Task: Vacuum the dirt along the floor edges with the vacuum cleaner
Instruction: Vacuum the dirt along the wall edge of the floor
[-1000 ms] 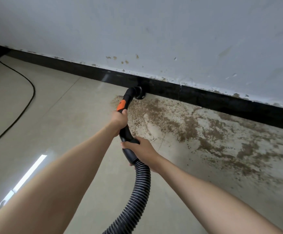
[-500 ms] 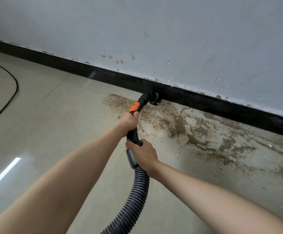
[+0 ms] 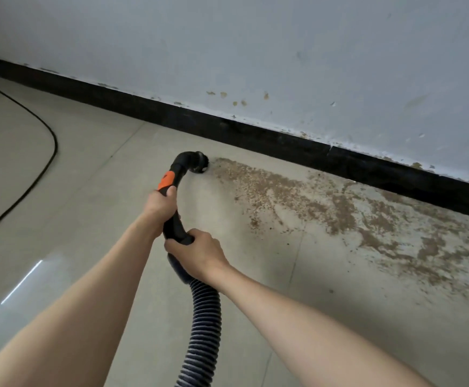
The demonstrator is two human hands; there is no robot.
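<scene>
Two hands hold the vacuum wand. Our left hand (image 3: 159, 206) curls round the black handle (image 3: 172, 219) just below its orange patch (image 3: 166, 180), and our right hand (image 3: 197, 254) wraps round the cuff where the ribbed hose (image 3: 204, 325) joins it; the hose runs off the frame at 6 o'clock. We find no brand, label or writing that can be read on any part, and no container is in view. The nozzle (image 3: 197, 163), at 12 o'clock from our hands, rests on the tiled floor (image 3: 93, 196) at the left end of the brown dirt (image 3: 325, 208), near the black skirting board (image 3: 255, 135) but apart from it. The dirt spreads toward 3 o'clock along the foot of that board. Above the board stands a pale wall (image 3: 255, 51) with small brown spots. A black cable (image 3: 47, 160) curves across the floor at 9 o'clock.
</scene>
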